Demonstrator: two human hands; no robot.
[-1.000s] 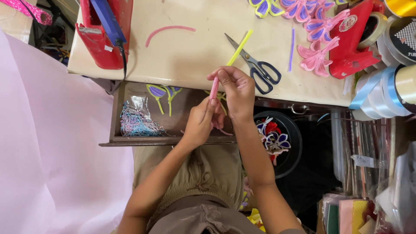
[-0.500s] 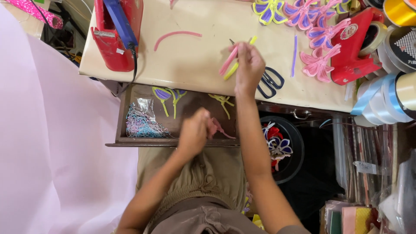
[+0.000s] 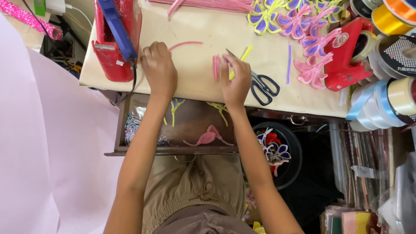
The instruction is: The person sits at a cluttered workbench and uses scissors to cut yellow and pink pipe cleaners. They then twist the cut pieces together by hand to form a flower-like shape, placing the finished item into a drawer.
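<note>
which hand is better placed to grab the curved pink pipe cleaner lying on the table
Left. The left hand rests on the table with its fingertips right beside the curved pink pipe cleaner. The right hand is busy at the folded pink pieces, farther away.

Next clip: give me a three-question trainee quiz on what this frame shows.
1. True or false: the scissors lie in the open drawer.
2. Which hand touches the folded pink strips: A left hand, B right hand, C neither?
3. Fill in: the curved pink strip on the table lies just beyond the ____ hand.

Key: 1 false, they lie on the table; 2 B; 3 left.
</note>
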